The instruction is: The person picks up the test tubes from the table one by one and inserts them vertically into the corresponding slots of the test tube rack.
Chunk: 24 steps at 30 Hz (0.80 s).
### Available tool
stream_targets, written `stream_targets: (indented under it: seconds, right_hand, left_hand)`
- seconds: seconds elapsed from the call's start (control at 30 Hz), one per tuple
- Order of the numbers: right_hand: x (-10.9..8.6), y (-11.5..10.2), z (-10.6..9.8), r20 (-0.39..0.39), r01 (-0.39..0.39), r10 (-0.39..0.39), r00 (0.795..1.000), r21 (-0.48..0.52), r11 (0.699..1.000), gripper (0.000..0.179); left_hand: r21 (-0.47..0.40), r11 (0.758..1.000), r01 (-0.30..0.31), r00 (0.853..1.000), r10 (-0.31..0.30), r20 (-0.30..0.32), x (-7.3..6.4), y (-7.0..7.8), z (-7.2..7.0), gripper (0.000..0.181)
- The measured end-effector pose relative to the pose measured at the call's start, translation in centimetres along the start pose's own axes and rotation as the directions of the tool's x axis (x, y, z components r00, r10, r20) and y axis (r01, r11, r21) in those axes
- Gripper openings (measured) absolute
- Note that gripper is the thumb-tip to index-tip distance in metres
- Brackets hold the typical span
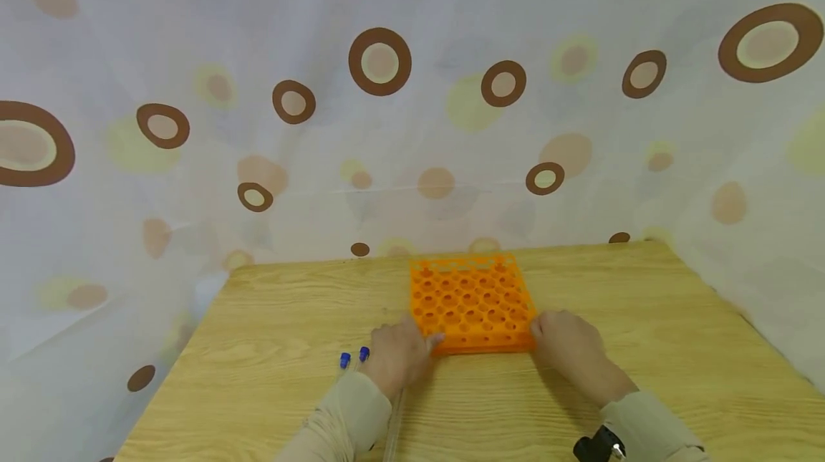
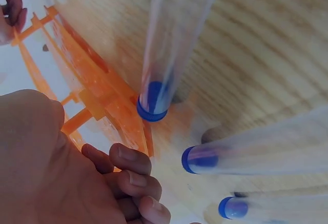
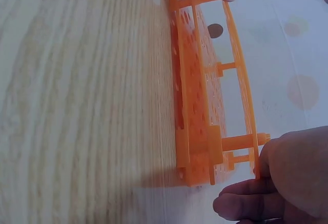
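Observation:
An orange test tube rack [image 1: 473, 304] with rows of round holes stands on the wooden table between both hands. My left hand [image 1: 399, 356] grips its left end near the front corner, the thumb along the front edge. Around the right end, my right hand [image 1: 567, 344] holds the rack, with its fingers at the edge of the top plate in the right wrist view. Clear test tubes with blue caps lie beside the left hand; one tube [image 2: 171, 44] passes close by its fingers, and another tube [image 2: 266, 144] lies farther off. The left forearm partly hides them in the head view.
The wooden table [image 1: 290, 326] reaches back to a pale sheet [image 1: 412, 125] with brown ring patterns, which also hangs at both sides. Near the left wrist, two blue caps [image 1: 345, 359] show. A black device [image 1: 599, 445] sits on the right wrist.

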State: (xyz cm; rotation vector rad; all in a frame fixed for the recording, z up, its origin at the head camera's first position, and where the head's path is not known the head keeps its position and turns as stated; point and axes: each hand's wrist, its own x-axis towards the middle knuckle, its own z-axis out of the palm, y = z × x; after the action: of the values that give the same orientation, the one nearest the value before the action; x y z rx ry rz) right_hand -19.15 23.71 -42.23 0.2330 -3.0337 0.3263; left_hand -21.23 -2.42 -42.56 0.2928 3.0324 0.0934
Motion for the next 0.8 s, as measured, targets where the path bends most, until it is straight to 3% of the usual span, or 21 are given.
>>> stream_targets:
  seconds: [0.13, 0.27, 0.37, 0.5, 0.6, 0.8]
  right_hand:
    - [-0.5, 0.1, -0.1, -0.006, 0.013, -0.013, 1.0, -0.018, 1.0, 0.029]
    - [-0.8, 0.2, 0.0, -0.001, 0.003, -0.003, 1.0, -0.002, 1.0, 0.029]
    - [-1.3, 0.2, 0.1, 0.009, 0.037, -0.037, 0.999, -0.055, 0.998, 0.028]
    - [-2.1, 0.0, 0.2, -0.004, 0.064, -0.064, 0.998, -0.086, 0.994, 0.029]
    - [-2.6, 0.0, 0.3, -0.029, 0.039, -0.042, 0.999, -0.068, 0.997, 0.029]
    - [-3.8, 0.0, 0.4, -0.06, 0.071, -0.079, 0.995, -0.129, 0.989, 0.027]
  left_hand:
    - [0.05, 0.998, -0.026, 0.999, 0.028, -0.037, -0.4, 0.0, 0.2, 0.063]
    - [0.041, 0.998, -0.039, 0.996, 0.041, -0.074, -1.1, 0.0, 0.3, 0.062]
    - [0.05, 0.998, -0.037, 0.996, 0.041, -0.076, -1.5, 0.1, 0.4, 0.063]
    - [0.127, 0.991, -0.03, 0.997, 0.039, -0.072, -2.0, 0.2, 0.5, 0.065]
    - [0.192, 0.981, -0.023, 0.996, 0.039, -0.078, -2.5, 0.4, 0.6, 0.066]
    - [0.254, 0.967, -0.006, 0.997, 0.025, -0.073, -3.3, 0.7, 0.6, 0.068]
